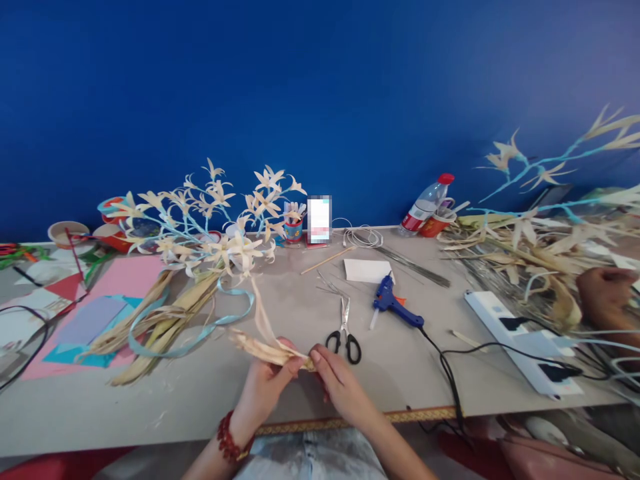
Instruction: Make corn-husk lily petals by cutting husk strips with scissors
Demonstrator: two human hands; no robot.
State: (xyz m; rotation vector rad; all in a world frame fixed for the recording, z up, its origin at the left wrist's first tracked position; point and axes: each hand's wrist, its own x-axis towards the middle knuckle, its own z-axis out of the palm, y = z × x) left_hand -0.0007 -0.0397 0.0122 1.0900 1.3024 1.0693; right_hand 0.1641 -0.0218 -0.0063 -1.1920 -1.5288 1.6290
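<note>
A pale dried corn husk (254,345) is pinched between my two hands over the front of the table. My left hand (267,385), with a red bead bracelet at its wrist, grips the strip with thumb and fingers. My right hand (336,381) is closed on the husk's right end, close to the left fingertips. One loose length of husk rises from the grip toward the flowers. Just beyond my right hand lie black-handled scissors (354,349), and farther right a blue hot glue gun (400,308). Husk flowers on blue stems (220,250) stand at the back left.
Bundled husks (173,313) and pink paper (137,270) lie left. A white power strip (505,337) with black cables sits right. Behind are a bottle (425,207) and a wire coil (364,236). Another person's hand (607,293) is at far right.
</note>
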